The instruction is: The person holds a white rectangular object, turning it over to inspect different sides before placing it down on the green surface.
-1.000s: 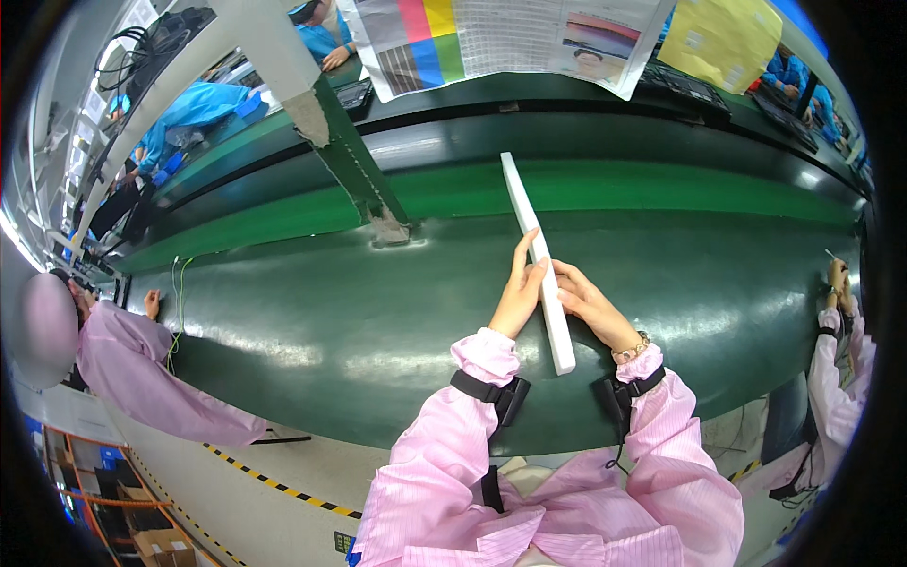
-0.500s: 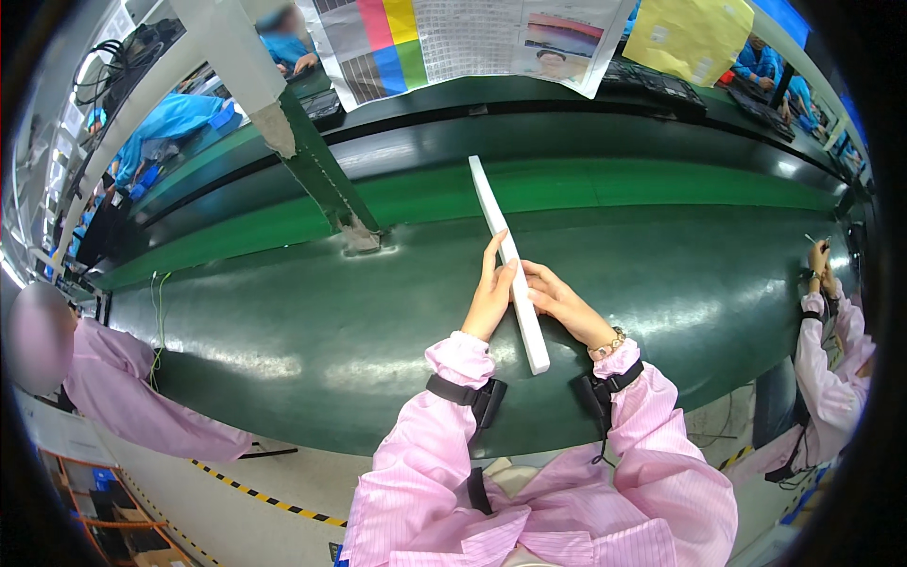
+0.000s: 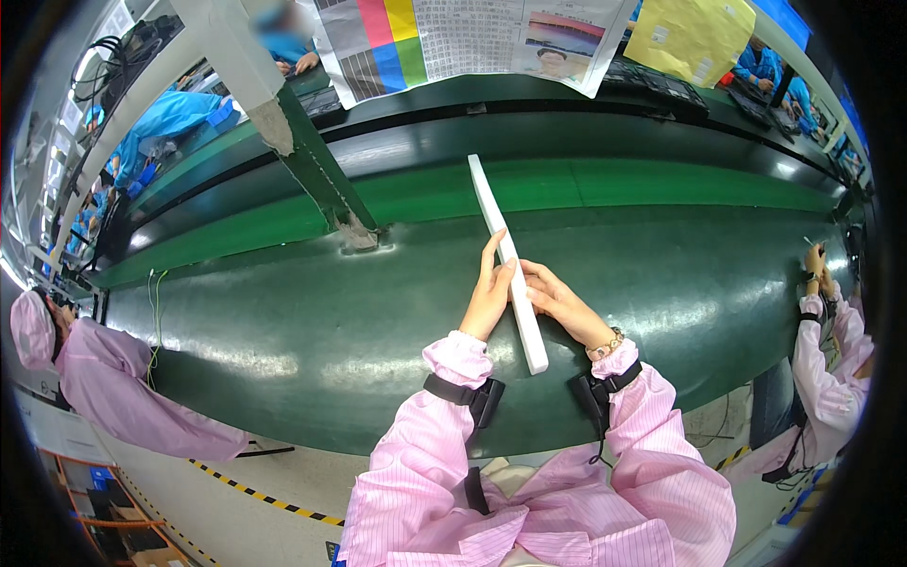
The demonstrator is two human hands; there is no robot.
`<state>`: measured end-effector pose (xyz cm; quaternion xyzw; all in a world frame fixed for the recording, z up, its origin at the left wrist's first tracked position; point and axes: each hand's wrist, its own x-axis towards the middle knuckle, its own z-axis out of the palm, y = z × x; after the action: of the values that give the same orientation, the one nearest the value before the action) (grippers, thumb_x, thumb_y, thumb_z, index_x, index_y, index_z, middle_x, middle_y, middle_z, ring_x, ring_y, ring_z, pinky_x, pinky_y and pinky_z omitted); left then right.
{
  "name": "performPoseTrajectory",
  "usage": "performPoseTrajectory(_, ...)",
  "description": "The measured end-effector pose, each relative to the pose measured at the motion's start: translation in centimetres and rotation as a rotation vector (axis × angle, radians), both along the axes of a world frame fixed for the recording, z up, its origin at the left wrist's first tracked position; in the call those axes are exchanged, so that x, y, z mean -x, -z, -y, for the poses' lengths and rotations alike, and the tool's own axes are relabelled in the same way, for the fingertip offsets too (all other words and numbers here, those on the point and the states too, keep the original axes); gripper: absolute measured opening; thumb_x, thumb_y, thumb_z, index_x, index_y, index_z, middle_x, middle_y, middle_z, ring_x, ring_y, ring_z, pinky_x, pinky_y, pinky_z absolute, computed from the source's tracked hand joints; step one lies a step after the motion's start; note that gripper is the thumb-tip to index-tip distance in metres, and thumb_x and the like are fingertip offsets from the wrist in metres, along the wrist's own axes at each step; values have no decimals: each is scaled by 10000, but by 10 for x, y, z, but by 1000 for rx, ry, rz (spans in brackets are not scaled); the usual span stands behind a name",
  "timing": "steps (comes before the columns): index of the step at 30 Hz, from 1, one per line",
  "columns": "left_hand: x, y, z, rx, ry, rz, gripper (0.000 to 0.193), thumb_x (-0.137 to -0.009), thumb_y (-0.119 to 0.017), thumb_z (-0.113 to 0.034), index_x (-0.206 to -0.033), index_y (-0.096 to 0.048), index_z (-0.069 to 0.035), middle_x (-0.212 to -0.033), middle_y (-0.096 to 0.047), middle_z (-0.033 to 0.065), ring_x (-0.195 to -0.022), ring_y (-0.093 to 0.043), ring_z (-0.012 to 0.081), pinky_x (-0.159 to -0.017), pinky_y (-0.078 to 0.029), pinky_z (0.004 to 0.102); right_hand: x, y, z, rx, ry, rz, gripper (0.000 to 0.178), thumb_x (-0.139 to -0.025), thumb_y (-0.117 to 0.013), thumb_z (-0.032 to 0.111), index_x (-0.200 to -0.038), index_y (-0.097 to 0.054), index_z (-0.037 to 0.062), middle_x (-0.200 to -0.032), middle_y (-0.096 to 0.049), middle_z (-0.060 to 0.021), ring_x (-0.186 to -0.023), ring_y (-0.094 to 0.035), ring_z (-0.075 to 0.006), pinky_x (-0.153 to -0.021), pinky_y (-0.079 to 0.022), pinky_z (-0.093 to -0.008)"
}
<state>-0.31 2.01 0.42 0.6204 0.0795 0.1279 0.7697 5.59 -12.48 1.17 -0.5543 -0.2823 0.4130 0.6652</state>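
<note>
A long, narrow white box-like bar (image 3: 521,304) slants across the middle of the view, its far end pointing up and left. My left hand (image 3: 488,295) grips it from the left, index finger stretched along its side. From the right, my right hand (image 3: 561,300) holds it with bent fingers, some of them hidden behind it. Both hands are closed on the bar near its middle. Whether the bar touches the surface below cannot be made out.
A dark green workbench (image 3: 283,321) curves around me. A post (image 3: 326,180) stands at its far left. Printed sheets (image 3: 472,42) and a yellow paper (image 3: 690,38) hang ahead. Co-workers in pink sit left (image 3: 123,387) and right (image 3: 831,359). Thin cables (image 3: 156,321) hang left.
My hands and the white bar stay almost in place. The co-worker at the left has turned their head.
</note>
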Motion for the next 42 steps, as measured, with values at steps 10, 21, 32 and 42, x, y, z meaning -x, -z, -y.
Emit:
performPoseTrajectory(10, -1, -1, 1, -6, -2, 6, 497, -949, -437, -177, -1407, -243, -189, -798, -524, 41, -737, -488, 95, -716, -418, 241, -1, 1, -1, -15, 8, -9, 566, -923, -512, 297, -1380, -272, 65, -1265, -462, -62, -1083, -477, -115, -891, -394, -264)
performPoseTrajectory(21, 0, -3, 2, -3, -10, -7, 495, -948, -441, -194, -1404, -249, -189, -825, -528, 52, -742, -489, 98, -704, -416, 241, -1, 3, 0, 19, 9, -17, 561, -926, -508, 299, -1381, -274, 69, -1261, -471, -63, -1093, -480, -121, -898, -393, -268)
performPoseTrajectory(32, 1, -2, 0, -16, -1, -18, 501, -949, -441, -196, -1409, -241, -197, -812, -516, 44, -725, -483, 94, -694, -415, 240, -1, 2, -1, 11, 14, -32, 558, -929, -504, 291, -1384, -269, 67, -1274, -470, -72, -1119, -475, -132, -931, -385, -286)
performPoseTrajectory(42, 1, -1, 1, -10, -11, -20, 503, -948, -446, -191, -1408, -244, -209, -796, -497, 30, -709, -464, 88, -668, -410, 234, 0, 1, 0, 11, 11, -20, 564, -929, -505, 292, -1388, -265, 66, -1275, -460, -69, -1094, -473, -128, -900, -392, -277)
